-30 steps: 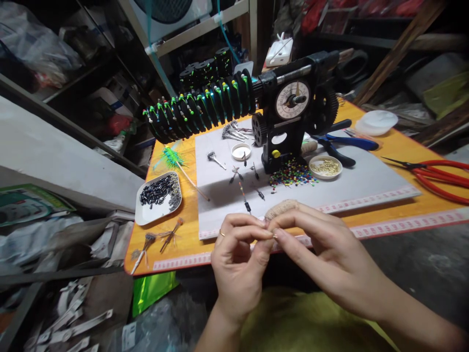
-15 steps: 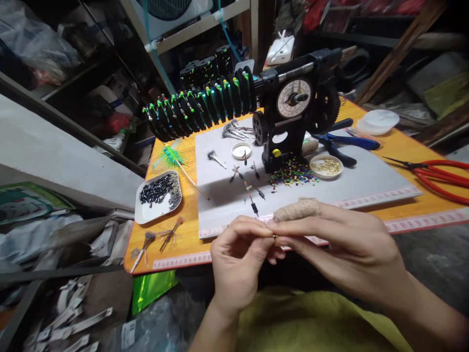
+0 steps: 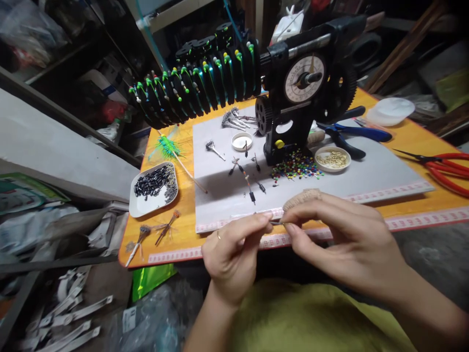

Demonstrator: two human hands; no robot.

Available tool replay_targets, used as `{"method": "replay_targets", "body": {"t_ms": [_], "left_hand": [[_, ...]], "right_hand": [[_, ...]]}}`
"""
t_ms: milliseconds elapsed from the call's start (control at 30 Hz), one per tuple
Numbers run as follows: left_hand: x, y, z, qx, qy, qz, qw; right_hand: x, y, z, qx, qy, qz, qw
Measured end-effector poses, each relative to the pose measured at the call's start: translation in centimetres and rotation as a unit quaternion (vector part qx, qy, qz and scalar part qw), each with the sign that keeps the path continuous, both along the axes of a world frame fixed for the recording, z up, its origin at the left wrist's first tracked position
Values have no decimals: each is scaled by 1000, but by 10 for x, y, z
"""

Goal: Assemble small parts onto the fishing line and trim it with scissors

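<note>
Over the table's front edge, my left hand (image 3: 232, 252) and my right hand (image 3: 340, 239) are closed in pinches, fingertips close together. A thin, dark, wire-like piece (image 3: 276, 223) spans the small gap between them; its exact kind is too small to make out. Beige wrapping covers one finger of my right hand, and a ring sits on a left finger. Just beyond lie small black-bodied parts with wire ends (image 3: 252, 197) on the grey board (image 3: 216, 205). Loose coloured beads (image 3: 295, 165) are heaped near a round dish of gold-coloured bits (image 3: 332, 159).
A black machine with a dial (image 3: 305, 78) stands on the board, its long roller (image 3: 198, 88) reaching left. On the left are a white tray of black pieces (image 3: 152, 189) and a green bristly lure-like thing (image 3: 168, 146). Blue-handled pliers (image 3: 362, 132) and red-handled scissors (image 3: 445, 168) lie right.
My fingertips have drawn slightly apart, exposing the thin piece between them. A gold-coloured bit seen at the fingertips earlier no longer shows. The camera view has shifted a little.
</note>
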State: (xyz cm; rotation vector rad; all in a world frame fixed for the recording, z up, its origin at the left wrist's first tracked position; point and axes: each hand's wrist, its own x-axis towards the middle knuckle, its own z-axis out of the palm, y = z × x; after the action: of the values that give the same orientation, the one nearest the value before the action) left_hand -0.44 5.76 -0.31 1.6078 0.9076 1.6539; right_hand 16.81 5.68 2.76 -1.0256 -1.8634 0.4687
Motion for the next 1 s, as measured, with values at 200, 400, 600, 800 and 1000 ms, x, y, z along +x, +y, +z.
{"method": "replay_targets", "body": {"t_ms": [200, 400, 600, 800, 1000], "left_hand": [[-16, 5, -7, 198, 257, 60, 944], [-15, 15, 9, 87, 357, 42, 929], [-7, 18, 12, -11, 414, 70, 908], [-5, 18, 22, -92, 450, 46, 887], [-10, 18, 22, -103, 445, 56, 888]], "right_hand": [[-3, 1, -11, 5, -5, -38, 999], [-1, 11, -23, 84, -82, -60, 991], [3, 16, -34, 72, -129, -77, 986], [8, 14, -35, 63, -142, -70, 985], [5, 15, -35, 53, -144, -58, 986]]}}
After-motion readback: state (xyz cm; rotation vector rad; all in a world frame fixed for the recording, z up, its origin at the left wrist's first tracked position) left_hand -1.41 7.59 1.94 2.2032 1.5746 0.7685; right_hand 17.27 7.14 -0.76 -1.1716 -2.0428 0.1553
